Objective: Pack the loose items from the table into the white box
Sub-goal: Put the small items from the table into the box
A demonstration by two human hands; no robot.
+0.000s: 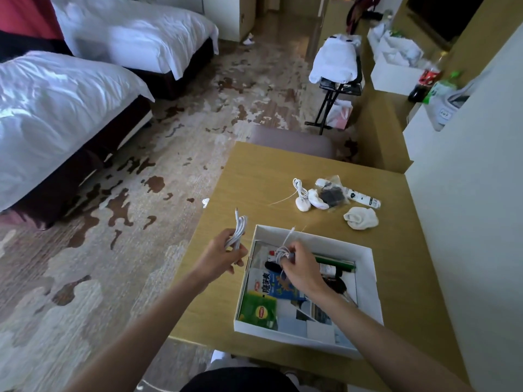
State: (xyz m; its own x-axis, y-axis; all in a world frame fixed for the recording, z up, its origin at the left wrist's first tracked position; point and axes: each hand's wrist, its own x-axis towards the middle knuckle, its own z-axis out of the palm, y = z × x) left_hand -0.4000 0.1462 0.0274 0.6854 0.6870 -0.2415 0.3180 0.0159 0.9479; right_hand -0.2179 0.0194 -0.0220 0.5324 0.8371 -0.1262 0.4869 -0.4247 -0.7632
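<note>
The white box (365, 281) lies open on the wooden table (283, 176), holding packets, a green tea packet and dark items. My left hand (223, 254) grips a coiled white cable (239, 229) just left of the box. Above the box's far left part, my right hand (300, 267) pinches a second bundled white cable (283, 251). Loose beyond the box lie a white cable with a plug (300, 193), a clear bag with a dark item (334, 195), a white tube (362, 196) and a rolled white sock (360, 217).
A grey chair (294, 140) stands at the table's far edge. Two beds (70, 108) fill the left side over patterned carpet. A white wall (467, 222) runs along the table's right. A folding stand with white cloth (336, 66) is farther back.
</note>
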